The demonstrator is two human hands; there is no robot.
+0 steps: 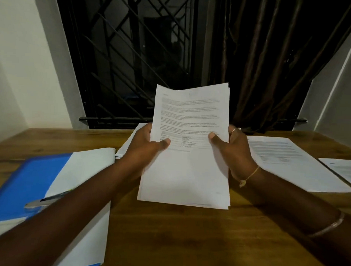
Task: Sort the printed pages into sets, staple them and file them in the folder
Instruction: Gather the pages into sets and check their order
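Observation:
I hold a small stack of printed pages (186,169) upright above the middle of the wooden table (186,242). My left hand (144,145) grips its left edge, thumb on the front. My right hand (233,148) grips the right edge the same way. The top page carries text and a small table. An open blue folder (29,179) lies at the left with white sheets in it and a metal clip (41,202); my left forearm crosses over it. No stapler is in view.
More printed pages lie flat at the right (293,162), another sheet at the far right edge (346,170), and a pile behind my left hand (128,143). A barred window and a dark curtain stand behind the table.

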